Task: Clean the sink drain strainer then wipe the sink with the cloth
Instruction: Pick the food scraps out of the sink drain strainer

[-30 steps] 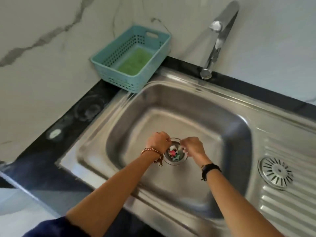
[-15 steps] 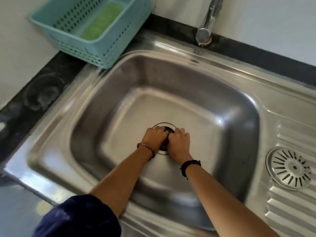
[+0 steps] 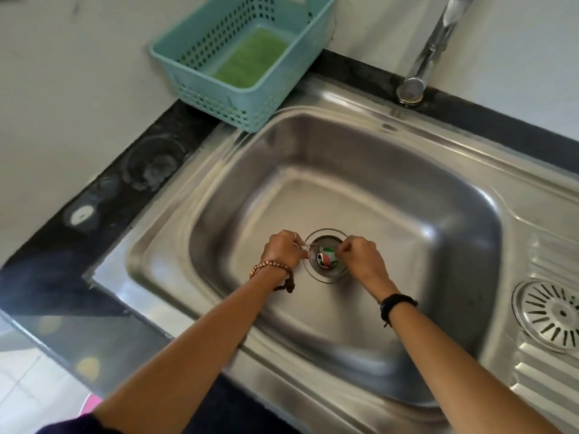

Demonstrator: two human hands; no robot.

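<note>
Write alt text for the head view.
Both hands, the left hand and right hand, reach into a steel sink, fingers curled at the drain strainer, which holds colourful scraps. A teal basket sits behind.

One head-worn wide-angle view looks steeply down and forward into the steel sink (image 3: 391, 214) from close above, forearms reaching in from the bottom edge, wall and faucet (image 3: 429, 54) at the top.

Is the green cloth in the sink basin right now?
No, the green cloth lies inside the teal basket on the counter, behind the sink.
</note>
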